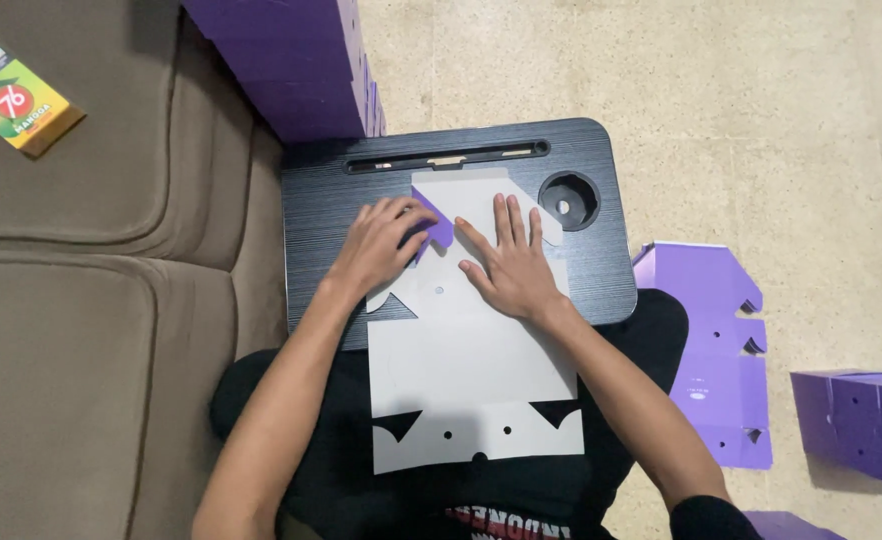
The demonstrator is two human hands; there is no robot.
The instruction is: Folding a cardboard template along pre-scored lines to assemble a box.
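Observation:
A flat die-cut cardboard box blank [471,370], grey side up, lies across a small black lap desk [331,230] and over my lap. My left hand [381,245] folds a corner flap over, showing its purple side [436,222], and presses on it with the fingers. My right hand [509,262] lies flat, fingers spread, on the blank just right of that flap, holding the sheet down.
A stack of purple folded boxes [296,65] stands beyond the desk. More purple flat blanks [716,350] and a folded box [856,420] lie on the beige floor at right. A brown couch cushion [81,300] is at left with a small colourful carton [11,100].

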